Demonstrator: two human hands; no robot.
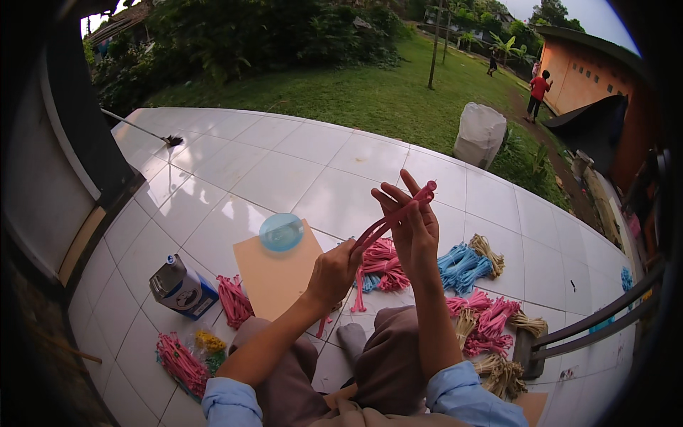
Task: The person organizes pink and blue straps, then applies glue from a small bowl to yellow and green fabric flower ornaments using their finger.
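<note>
I sit on a white tiled floor [277, 171] with my knees up. My right hand [411, 224] is raised, fingers wrapped around the upper end of a pink strip [388, 222]. My left hand [333, 270] pinches the lower end of the same strip, which stretches taut between both hands. Below them lies a pile of pink strip bundles [380, 265]. Blue bundles [461, 265] and tan bundles [488, 252] lie to the right of my right wrist.
A tan cardboard sheet [274, 281] carries a blue round lid [281, 231]. A blue-and-white glue container [179, 287] stands at left beside more pink bundles [233, 300]. A white sack [479, 134] sits on the grass. A person in red [538, 92] walks far off.
</note>
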